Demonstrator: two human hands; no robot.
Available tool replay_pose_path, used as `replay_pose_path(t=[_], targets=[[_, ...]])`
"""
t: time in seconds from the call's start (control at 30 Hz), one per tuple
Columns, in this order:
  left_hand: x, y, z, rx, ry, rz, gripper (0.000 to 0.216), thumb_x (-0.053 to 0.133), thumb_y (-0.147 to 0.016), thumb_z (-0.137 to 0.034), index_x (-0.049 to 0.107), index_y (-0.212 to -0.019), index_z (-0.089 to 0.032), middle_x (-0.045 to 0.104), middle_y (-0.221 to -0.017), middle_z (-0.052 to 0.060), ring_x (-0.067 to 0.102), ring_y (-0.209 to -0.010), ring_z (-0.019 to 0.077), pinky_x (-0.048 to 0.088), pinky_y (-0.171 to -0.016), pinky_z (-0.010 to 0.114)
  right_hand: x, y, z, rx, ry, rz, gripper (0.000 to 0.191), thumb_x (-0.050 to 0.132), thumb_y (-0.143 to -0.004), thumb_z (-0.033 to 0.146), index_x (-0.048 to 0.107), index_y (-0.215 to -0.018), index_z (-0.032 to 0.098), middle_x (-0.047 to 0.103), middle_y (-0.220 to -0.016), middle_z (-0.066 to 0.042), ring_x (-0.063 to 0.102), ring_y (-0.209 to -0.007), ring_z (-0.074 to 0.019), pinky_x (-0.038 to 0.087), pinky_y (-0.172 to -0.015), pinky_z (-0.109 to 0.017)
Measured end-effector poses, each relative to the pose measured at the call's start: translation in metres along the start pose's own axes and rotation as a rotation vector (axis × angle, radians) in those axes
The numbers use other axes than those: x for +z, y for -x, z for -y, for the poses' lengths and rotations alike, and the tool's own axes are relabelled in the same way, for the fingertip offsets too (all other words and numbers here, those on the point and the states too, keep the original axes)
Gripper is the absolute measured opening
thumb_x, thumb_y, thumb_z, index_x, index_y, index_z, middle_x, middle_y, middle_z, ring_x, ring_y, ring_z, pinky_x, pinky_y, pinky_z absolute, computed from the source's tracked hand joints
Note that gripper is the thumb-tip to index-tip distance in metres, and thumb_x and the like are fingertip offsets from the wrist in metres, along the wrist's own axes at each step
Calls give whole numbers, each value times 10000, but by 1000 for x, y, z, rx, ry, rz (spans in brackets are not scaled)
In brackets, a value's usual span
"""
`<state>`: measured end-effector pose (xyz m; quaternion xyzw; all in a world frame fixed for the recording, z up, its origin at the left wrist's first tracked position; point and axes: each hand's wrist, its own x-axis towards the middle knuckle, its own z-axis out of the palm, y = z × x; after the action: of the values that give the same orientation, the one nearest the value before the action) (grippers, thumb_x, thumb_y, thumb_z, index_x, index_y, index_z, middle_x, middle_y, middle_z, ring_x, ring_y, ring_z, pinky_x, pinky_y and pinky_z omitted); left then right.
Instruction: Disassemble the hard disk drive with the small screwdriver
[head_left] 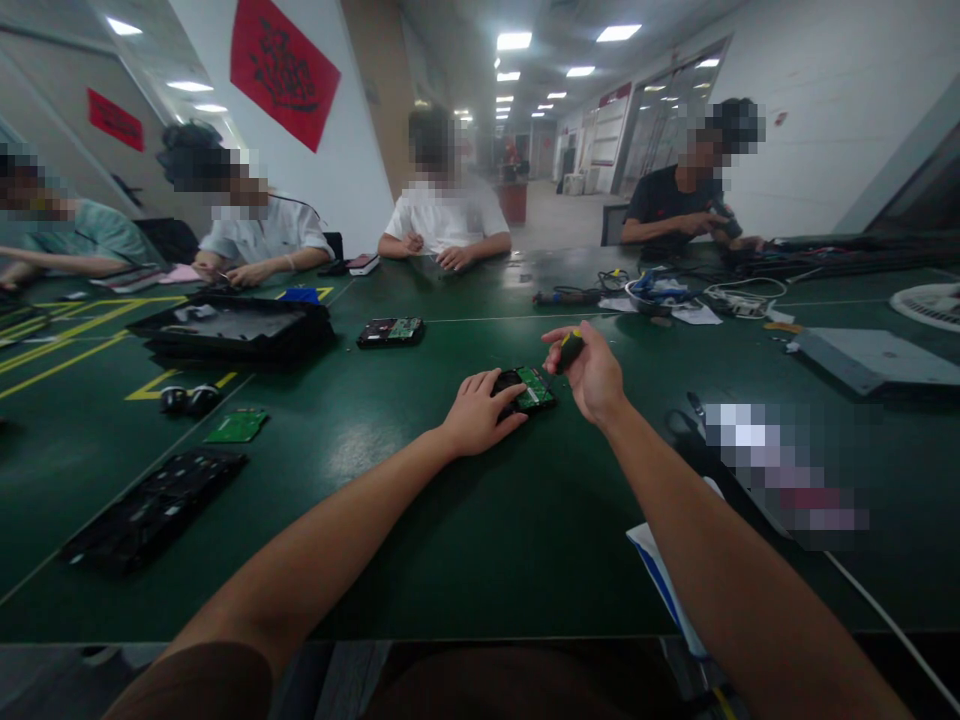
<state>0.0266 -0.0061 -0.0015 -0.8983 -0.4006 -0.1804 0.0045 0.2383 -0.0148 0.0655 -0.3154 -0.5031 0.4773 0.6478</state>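
Observation:
A small black hard drive (529,388) with a green circuit board on top lies on the dark green table (420,520). My left hand (480,412) rests on its left edge, fingers pressing it down. My right hand (589,372) is closed around a screwdriver (568,350) with a black and yellow handle, its tip pointing down at the drive's right side.
A second drive (391,332) lies farther back. At left sit a black open case (232,330), a green board (237,426) and a black panel (154,508). Cables and tools (675,290) clutter the far right. Several people sit along the far side and at left.

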Motion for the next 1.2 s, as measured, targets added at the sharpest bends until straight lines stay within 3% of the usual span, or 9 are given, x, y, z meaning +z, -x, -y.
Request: replay_pose_path(t=[0.27, 0.47, 0.6, 0.7, 0.97, 1.2], targets=[[1, 0, 0, 2, 5, -8, 604, 505, -998, -609, 539, -1520, -308, 404, -1607, 149, 348, -1498, 374, 322, -1192, 579, -5, -2, -3, -83, 118, -18, 355, 690, -899, 600, 718, -874, 248, 641, -803, -8, 628, -747, -157, 519, -722, -315], [2, 0, 1, 3, 6, -13, 592, 520, -994, -606, 545, -1513, -323, 408, -1605, 138, 356, -1488, 379, 323, -1187, 587, 1, 0, -2, -28, 36, 11, 370, 697, -888, 607, 653, -830, 245, 636, -739, 0, 641, -711, -171, 549, -774, -354], [3, 0, 2, 0, 2, -13, 591, 532, -991, -599, 544, -1513, -322, 404, -1609, 137, 358, -1486, 377, 326, -1184, 585, 3, 1, 0, -15, 6, -8, 508, 547, -922, 737, 643, -799, 254, 544, -648, 20, 562, -600, -152, 547, -732, -357], [3, 0, 1, 1, 4, -15, 594, 524, -993, -602, 543, -1515, -319, 406, -1608, 139, 356, -1487, 379, 325, -1185, 583, 2, 1, 0, -22, 25, -10, 587, 468, -929, 792, 675, -809, 256, 556, -679, 2, 564, -620, -160, 535, -701, -353], [1, -1, -1, 5, 4, -14, 596, 512, -998, -601, 548, -1513, -303, 403, -1608, 150, 354, -1493, 380, 317, -1195, 578, -2, 0, 0, -98, 170, -4, 354, 718, -879, 607, 737, -864, 254, 672, -862, -15, 628, -800, -169, 515, -752, -317], [-1, 0, 0, 2, -8, 1, 595, 505, -1000, -610, 541, -1516, -316, 398, -1612, 141, 349, -1495, 379, 320, -1193, 585, -1, 0, -4, -23, 16, 3, 376, 727, -870, 609, 611, -850, 252, 662, -736, 13, 656, -693, -164, 533, -716, -333]])
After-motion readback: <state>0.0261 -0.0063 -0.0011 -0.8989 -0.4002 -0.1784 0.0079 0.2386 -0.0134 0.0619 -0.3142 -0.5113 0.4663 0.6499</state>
